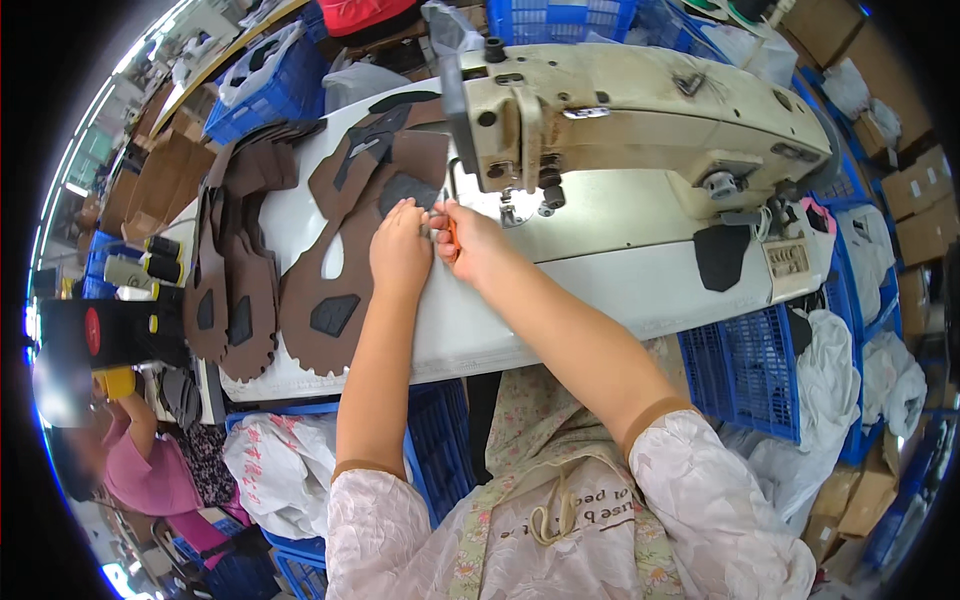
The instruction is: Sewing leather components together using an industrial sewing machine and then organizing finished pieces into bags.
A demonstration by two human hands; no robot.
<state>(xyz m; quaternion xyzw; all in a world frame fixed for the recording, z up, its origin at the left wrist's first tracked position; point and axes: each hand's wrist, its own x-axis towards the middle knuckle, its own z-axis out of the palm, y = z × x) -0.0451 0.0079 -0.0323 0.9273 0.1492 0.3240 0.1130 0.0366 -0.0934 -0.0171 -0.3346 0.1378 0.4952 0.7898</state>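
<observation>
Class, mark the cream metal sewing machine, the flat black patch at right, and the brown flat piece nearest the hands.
Cream metal sewing machine [630,135]: head view, arm's side.
Flat black patch [721,257]: head view, middle.
Brown flat piece [358,240]: head view, middle.

1. Bright, even light; a long white strip light [95,110] glows at upper left
2. Soft shading on the smooth white bench [590,305]
3. Fisheye bends the rim; corners black
4. Centre fairly sharp, left rim blurred

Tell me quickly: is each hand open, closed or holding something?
Left hand: bent beside the brown piece; its grip is hidden, so I cannot tell.
Right hand: closed on an orange-handled tool.
</observation>
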